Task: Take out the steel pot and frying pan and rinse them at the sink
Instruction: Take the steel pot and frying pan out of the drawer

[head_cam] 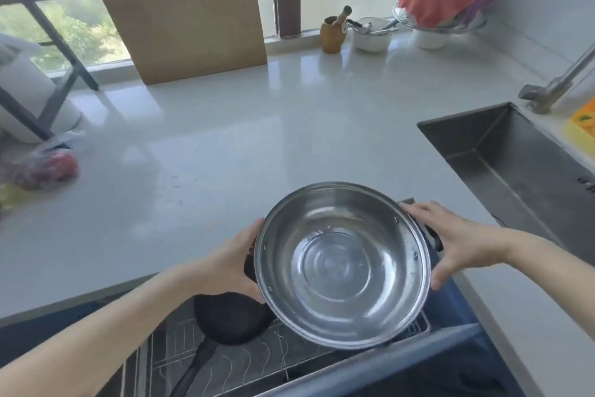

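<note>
Left fingers (248,237) curled on the pot's near-left side, at the dark handle there; grip partly hidden behind the rim. Right fingers (418,211) spread and laid along the far-right rim, thumb low on the side, by the other black handle (433,235). A two-sided hold, probably to keep the wide pot (343,264) level and steady on the lift. Between the fingers: bare steel bowl, shiny, nothing inside but reflections. Just under the left hand (231,258): black frying pan (230,316), not yet taken out, lying in the wire rack (257,361) of an open drawer, handle running toward the near-left. Beyond the right hand (463,242), to the far right: sink (502,165), dark, no water visible, tap (553,87) above its far corner. Past both hands: pale counter (225,145), then board (180,13) leaning on the window. Judged stage: pot lifted out, rinsing not begun.
</note>
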{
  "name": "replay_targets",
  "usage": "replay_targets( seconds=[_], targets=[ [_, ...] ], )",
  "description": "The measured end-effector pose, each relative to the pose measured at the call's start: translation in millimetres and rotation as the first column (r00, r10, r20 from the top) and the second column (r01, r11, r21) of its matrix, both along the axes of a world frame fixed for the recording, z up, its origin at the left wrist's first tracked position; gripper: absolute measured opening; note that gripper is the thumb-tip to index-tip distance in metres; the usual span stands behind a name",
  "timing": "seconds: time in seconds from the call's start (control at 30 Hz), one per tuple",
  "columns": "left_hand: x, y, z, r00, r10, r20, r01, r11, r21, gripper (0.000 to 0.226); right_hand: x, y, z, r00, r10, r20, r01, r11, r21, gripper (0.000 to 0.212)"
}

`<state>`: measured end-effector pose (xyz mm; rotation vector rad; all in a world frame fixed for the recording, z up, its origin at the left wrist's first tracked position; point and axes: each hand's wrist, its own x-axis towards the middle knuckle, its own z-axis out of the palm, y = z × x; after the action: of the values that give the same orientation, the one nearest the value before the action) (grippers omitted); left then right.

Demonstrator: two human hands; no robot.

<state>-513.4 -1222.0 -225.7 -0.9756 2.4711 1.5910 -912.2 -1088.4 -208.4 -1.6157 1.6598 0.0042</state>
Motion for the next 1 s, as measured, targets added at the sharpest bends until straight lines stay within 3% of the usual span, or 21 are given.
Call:
replay_targets(
  seconds=[0.13,0.27,0.53,0.67,0.83,1.0],
  targets=[
    [-45,-56,0,0.999,-0.026,-0.025,0.018,0.962,-0.273,0.11,-27,-41,11,0.991,-0.078,-0.105,0.062,0.987,-0.146,0.134],
    [-87,-109,-4,1.0,-0.02,-0.009,0.015,0.931,-0.366,0.109,-60,-87,8,0.972,-0.122,-0.2,0.081,0.976,-0.204,0.147],
    [-133,-178,-20,0.991,0.091,0.099,-0.054,0.942,-0.332,0.097,-108,-171,-13,0.98,-0.053,-0.19,0.02,0.985,-0.174,0.15],
    [-144,-201,-26,0.983,0.12,0.139,-0.071,0.946,-0.315,0.102,-124,-203,-22,0.988,-0.021,-0.152,-0.001,0.989,-0.145,0.152],
    [-151,-214,-26,0.973,0.161,0.163,-0.12,0.964,-0.237,0.101,-137,-228,-28,0.987,0.031,-0.159,-0.049,0.993,-0.107,0.157],
    [-151,-218,-27,0.965,0.173,0.197,-0.114,0.953,-0.281,0.098,-141,-232,-32,0.99,0.052,-0.133,-0.068,0.991,-0.115,0.152]
  ],
)
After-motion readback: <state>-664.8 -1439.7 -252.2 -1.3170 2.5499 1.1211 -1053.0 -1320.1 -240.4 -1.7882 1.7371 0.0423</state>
